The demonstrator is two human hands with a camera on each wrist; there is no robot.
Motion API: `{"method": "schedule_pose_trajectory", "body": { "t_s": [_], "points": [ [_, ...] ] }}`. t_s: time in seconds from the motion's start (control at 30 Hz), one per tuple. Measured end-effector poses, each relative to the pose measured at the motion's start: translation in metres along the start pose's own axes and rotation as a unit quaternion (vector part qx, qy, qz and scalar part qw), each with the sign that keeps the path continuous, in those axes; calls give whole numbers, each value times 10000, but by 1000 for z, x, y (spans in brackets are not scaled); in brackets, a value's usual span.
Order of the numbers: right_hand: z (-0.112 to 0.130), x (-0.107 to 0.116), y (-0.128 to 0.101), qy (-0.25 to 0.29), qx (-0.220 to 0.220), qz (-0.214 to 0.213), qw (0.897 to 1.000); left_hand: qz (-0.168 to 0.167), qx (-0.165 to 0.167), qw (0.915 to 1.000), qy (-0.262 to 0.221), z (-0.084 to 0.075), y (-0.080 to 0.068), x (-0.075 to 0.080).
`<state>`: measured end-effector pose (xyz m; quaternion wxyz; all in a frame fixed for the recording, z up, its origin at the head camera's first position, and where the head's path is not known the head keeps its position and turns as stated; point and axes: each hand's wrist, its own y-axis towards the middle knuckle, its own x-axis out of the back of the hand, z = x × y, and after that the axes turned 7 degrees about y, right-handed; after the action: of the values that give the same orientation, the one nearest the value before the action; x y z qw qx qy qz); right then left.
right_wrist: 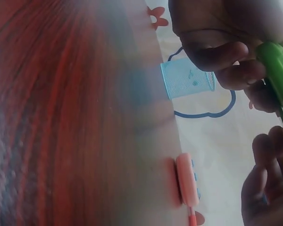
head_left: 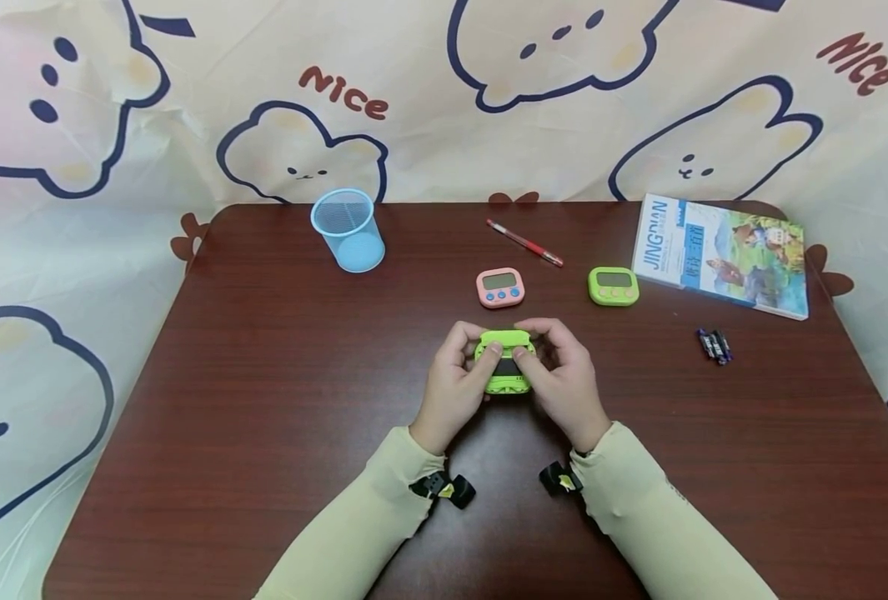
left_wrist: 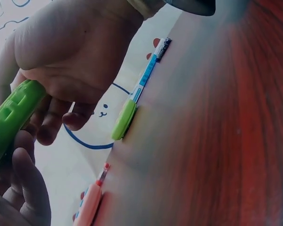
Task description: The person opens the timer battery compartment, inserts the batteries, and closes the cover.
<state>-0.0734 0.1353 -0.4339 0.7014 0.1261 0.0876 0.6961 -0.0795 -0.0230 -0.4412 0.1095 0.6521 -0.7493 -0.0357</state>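
Over the middle of the table, both hands hold a lime-green timer (head_left: 507,385) between them, its back with a dark strip facing up. My left hand (head_left: 453,383) grips its left side, thumb on top near the strip. From the other side, my right hand (head_left: 568,382) holds it with the thumb pressed on the back and fingers around the far edge. Both wrist views show the timer edge-on, with fingers underneath; its front is hidden. Just beyond the hands lies a pink timer (head_left: 500,288), and right of that a second green timer (head_left: 613,287), both screen up.
A blue mesh cup (head_left: 348,232) stands at the back left. Behind the timers lies a red pen (head_left: 524,242). At the back right is a book (head_left: 723,257), with a few small dark batteries (head_left: 714,347) in front of it. A printed cloth (head_left: 421,50) hangs behind the table.
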Motion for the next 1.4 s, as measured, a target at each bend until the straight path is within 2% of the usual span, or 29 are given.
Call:
{"method": "schedule_pose_trajectory", "body": {
  "t_s": [0.2, 0.47, 0.63, 0.93, 1.17, 1.4],
  "points": [
    [3, 4, 3, -265, 61, 110, 9996, 36, -102, 9999, -128, 3, 1, 1],
    [5, 19, 13, -1113, 337, 843, 9896, 183, -75, 9988, -450, 8, 1, 5],
    [5, 24, 15, -1256, 390, 1151, 9846, 189, -66, 9990, -396, 9, 1, 6],
    [-1, 23, 14, -1368, 569, 1060, 9833, 231, 17, 9990, -378, 11, 0, 5],
    [5, 28, 15, -1105, 400, 914, 9889, 601, 37, 9972, -442, 14, 1, 9],
    [8, 36, 16, -198, -264, 688, 9971, 1016, 142, 9932, -554, 21, 2, 10]
  ]
}}
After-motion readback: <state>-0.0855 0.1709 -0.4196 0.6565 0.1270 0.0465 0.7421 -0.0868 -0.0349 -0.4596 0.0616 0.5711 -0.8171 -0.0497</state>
